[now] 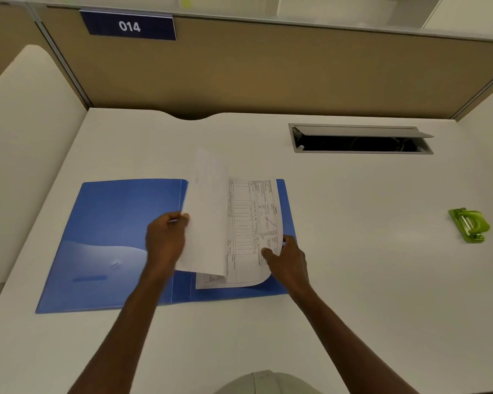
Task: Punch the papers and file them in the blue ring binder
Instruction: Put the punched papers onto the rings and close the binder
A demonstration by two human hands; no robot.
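The blue ring binder (111,231) lies open and flat on the white desk (353,251), left of centre. Printed papers (245,231) sit over its right half. One sheet (205,211) is lifted and curled with its blank back up. My left hand (165,240) grips the left edge of that lifted sheet near the binder's spine. My right hand (288,260) pinches the lower right edge of the printed papers, thumb on top. The rings are hidden under the paper. A green hole punch (469,224) stands far to the right, apart from both hands.
An open cable hatch (360,139) is sunk into the desk at the back right. A tan partition (268,72) with a blue "014" sign (130,25) closes off the back. A cream side panel (20,137) stands at the left.
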